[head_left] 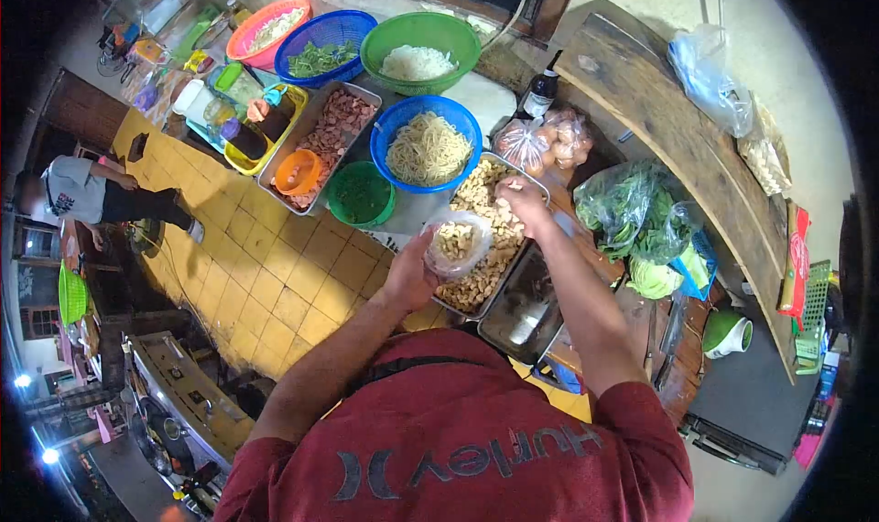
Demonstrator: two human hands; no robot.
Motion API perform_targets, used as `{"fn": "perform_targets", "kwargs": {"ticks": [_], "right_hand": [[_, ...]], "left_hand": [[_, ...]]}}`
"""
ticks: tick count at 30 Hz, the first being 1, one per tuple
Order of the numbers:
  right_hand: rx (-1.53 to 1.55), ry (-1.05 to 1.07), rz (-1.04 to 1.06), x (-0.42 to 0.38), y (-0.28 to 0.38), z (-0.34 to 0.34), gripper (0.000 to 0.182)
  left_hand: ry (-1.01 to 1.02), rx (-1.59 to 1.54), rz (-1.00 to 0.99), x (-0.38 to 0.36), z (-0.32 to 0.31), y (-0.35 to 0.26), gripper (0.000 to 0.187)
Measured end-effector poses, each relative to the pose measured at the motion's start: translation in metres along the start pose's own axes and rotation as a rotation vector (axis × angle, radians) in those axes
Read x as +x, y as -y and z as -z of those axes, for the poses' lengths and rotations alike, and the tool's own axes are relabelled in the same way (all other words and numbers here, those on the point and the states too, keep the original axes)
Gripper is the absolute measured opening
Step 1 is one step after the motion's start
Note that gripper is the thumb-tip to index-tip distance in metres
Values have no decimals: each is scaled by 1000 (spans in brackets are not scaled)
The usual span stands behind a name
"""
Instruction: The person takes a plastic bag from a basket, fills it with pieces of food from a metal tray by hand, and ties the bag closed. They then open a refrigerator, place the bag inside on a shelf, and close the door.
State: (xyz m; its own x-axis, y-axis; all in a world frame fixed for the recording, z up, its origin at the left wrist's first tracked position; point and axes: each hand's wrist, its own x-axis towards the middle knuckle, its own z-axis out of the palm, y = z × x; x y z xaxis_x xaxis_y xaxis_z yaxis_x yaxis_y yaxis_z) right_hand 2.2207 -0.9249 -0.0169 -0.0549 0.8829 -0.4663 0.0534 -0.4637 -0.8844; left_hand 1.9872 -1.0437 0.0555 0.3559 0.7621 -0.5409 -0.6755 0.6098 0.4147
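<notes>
My left hand (412, 270) is wrapped round the side of a clear plastic bag (458, 244) that holds pale, chunky pieces. Beside it, my right hand (522, 201) reaches into a metal tray (479, 316) full of the same kind of pieces, its fingers closed over some of them. The bag is over the tray's left part. Just above the bag stands a blue basket (387, 124) of noodles. A green bowl (362, 194) is to the left.
A metal tray of meat (341, 124) holds an orange bowl (298, 171). Colanders (462, 41) line the back. Bagged eggs (568, 137), a dark bottle (540, 92) and bagged greens (632, 206) stand at right. Another person (78, 188) is at far left.
</notes>
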Motion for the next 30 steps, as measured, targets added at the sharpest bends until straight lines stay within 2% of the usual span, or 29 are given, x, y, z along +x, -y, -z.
{"fn": "perform_targets", "kwargs": {"ticks": [2,3,5,8,10,11,12,14,15,16,17,20,22,24,25,26,28,29,30], "right_hand": [[281,17,-52,-26,30,-5,11],[277,17,-53,-32,37,-7,11],[486,228,-91,-42,49,-10,12],[470,374,-272,-73,70,-31,14],[520,526,-354,-76,53,-46,15],[546,493,-468,-67,33,-54,17],[687,695,-501,-69,28,-57,21],[723,513,-494,-67,20,-64,26],[721,513,-497,-68,22,-67,26],[708,479,-523,-69,24,-69,28],[695,445,-549,-70,26,-72,30],[695,376,-539,-66,22,-78,32],[661,373,-520,-83,41,-80,33],[421,184,-427,-104,62,-86,31],[360,195,-391,-110,63,-90,30],[235,85,-448,-117,68,-94,27],[246,245,-233,-114,48,-88,22],[235,228,-156,-111,45,-79,21],[223,212,-81,-109,47,-67,21]], "left_hand": [[0,9,-23,2,-3,0,45],[70,-5,-30,3,-3,0,45],[141,-21,-38,6,-6,-1,46],[203,53,-65,11,-16,2,48],[223,156,-191,16,-12,7,45],[227,189,-232,17,-10,8,44],[216,428,-317,16,-7,8,44],[187,904,-483,13,0,7,43],[168,1142,-564,13,5,8,43],[159,629,-252,18,12,15,44],[24,77,-18,23,18,21,45],[85,113,-52,17,14,20,46],[56,87,-43,12,5,16,45],[101,112,-71,5,2,15,44],[86,98,-59,9,2,16,43],[90,99,-55,9,4,18,43],[11,96,-25,2,-5,11,40],[-93,67,-23,-6,-13,6,37],[-91,65,-22,-6,-6,5,37]]}}
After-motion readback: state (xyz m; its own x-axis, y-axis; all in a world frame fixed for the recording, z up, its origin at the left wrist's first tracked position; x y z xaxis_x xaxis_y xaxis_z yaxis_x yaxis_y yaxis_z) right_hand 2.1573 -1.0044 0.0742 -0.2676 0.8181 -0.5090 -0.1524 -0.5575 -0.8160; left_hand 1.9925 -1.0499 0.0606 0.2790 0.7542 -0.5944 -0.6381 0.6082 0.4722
